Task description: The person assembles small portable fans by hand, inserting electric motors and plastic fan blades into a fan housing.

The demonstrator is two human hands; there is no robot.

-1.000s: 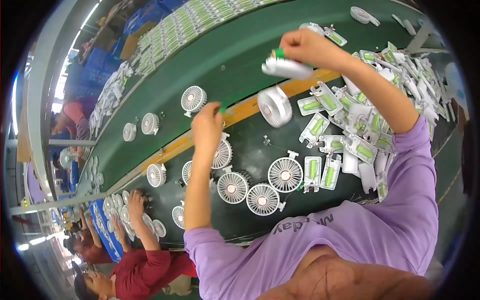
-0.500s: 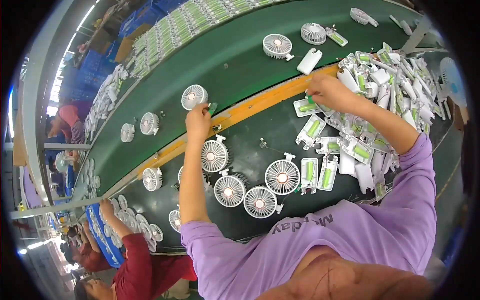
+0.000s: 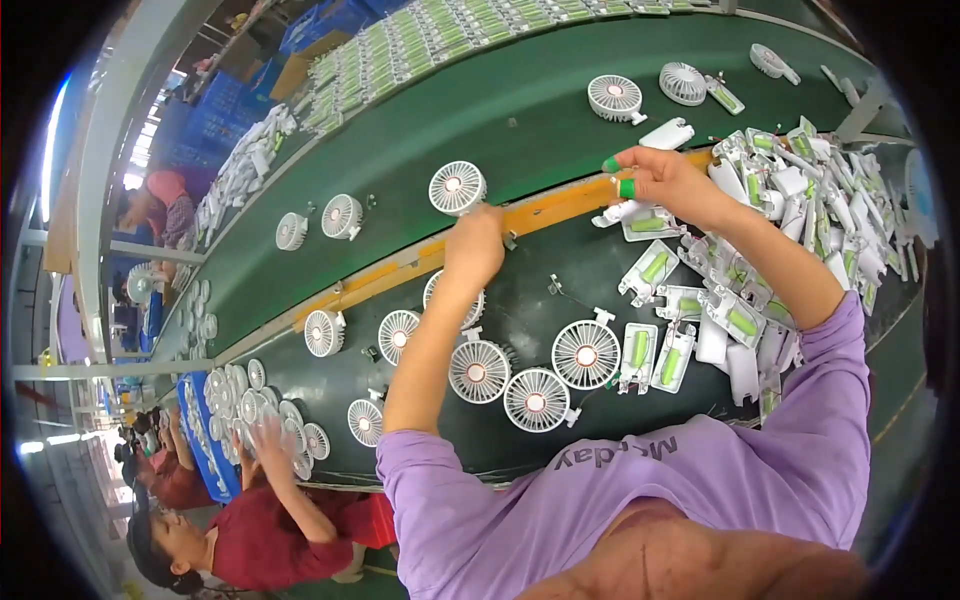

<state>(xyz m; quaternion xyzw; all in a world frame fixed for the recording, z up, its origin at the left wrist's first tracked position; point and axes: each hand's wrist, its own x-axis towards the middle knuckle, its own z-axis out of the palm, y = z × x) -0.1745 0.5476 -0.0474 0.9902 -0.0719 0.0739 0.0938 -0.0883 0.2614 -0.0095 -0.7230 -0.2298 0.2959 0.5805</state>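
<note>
My left hand (image 3: 476,246) is closed at the lower edge of a white fan head (image 3: 458,188), over the yellow rail. Its fingertips and the fan's stem are hidden behind the hand. A small dark part (image 3: 510,240) shows just right of that hand. My right hand (image 3: 665,185) is open, thumb and forefinger apart, with green tape round their tips. Nothing shows between them. Below this hand are a white shell piece (image 3: 618,213) and a white handle shell with a green battery (image 3: 652,224). Farther back, a closed white handle (image 3: 667,134) lies beside the rail.
Several fan heads (image 3: 536,400) lie on the dark green bench. At right is a heap of battery shells (image 3: 790,200). The yellow rail (image 3: 400,268) divides bench from green belt (image 3: 400,150). A co-worker in red (image 3: 270,540) reaches over fans by a blue tray (image 3: 212,465).
The fan head at my left hand has shifted right and now faces upward more. My right thumb and forefinger have spread apart. The whole view has shifted; the co-worker's hand has moved.
</note>
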